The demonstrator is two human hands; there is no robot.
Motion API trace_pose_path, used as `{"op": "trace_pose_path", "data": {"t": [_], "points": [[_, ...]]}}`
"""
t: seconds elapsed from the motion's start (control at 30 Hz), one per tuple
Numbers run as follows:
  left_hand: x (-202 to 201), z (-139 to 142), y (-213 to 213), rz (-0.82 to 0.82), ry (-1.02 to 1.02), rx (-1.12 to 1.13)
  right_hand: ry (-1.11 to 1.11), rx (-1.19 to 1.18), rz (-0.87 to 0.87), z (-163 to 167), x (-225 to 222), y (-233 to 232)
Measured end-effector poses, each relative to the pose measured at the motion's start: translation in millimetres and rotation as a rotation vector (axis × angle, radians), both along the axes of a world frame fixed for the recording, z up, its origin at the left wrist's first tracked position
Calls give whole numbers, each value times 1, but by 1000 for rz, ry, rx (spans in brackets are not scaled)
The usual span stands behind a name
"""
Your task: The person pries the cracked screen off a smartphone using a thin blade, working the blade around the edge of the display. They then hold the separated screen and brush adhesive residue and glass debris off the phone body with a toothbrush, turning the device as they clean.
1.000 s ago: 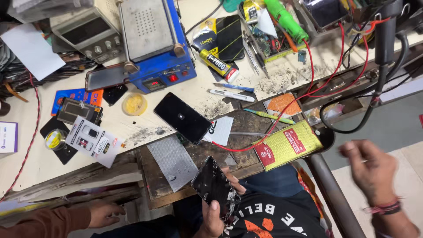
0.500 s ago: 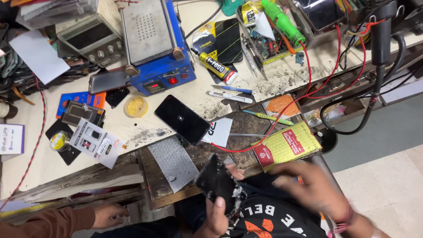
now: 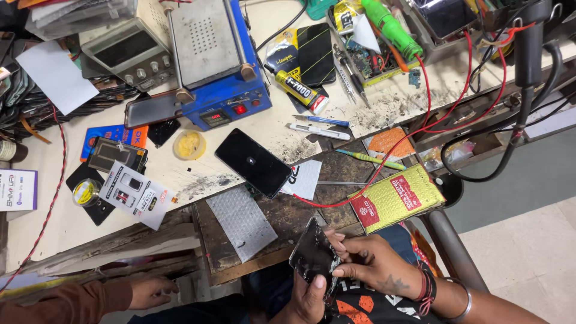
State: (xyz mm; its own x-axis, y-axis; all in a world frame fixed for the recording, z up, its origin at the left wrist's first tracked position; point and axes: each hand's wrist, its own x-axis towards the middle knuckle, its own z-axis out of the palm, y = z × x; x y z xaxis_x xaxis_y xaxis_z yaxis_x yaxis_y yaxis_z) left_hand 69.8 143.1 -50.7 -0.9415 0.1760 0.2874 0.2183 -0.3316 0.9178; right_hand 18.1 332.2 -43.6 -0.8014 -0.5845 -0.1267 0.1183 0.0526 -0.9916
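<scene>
Black and glossy, the flat phone panel sits below the blue heating-plate machine, off the desk edge. The left hand grips it from beneath while the right hand pinches its side edge, steadying it for close handling.

The flat black glossy phone panel is part covered: the right hand hides its right edge, the left hand its lower end. The left hand's wrist is cut off by the bottom edge. What the right fingertips pinch is too small to tell.
</scene>
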Motion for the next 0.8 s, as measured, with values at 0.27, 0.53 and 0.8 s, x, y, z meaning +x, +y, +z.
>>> {"op": "trace_pose_path", "data": {"t": [0.27, 0.53, 0.8], "points": [[2, 5, 3, 61, 59, -56, 286, 163, 67, 13, 4, 9], [5, 14, 9, 65, -9, -43, 170, 159, 66, 4, 9, 16], [8, 17, 13, 70, 14, -94, 322, 155, 96, 3, 15, 28]]}}
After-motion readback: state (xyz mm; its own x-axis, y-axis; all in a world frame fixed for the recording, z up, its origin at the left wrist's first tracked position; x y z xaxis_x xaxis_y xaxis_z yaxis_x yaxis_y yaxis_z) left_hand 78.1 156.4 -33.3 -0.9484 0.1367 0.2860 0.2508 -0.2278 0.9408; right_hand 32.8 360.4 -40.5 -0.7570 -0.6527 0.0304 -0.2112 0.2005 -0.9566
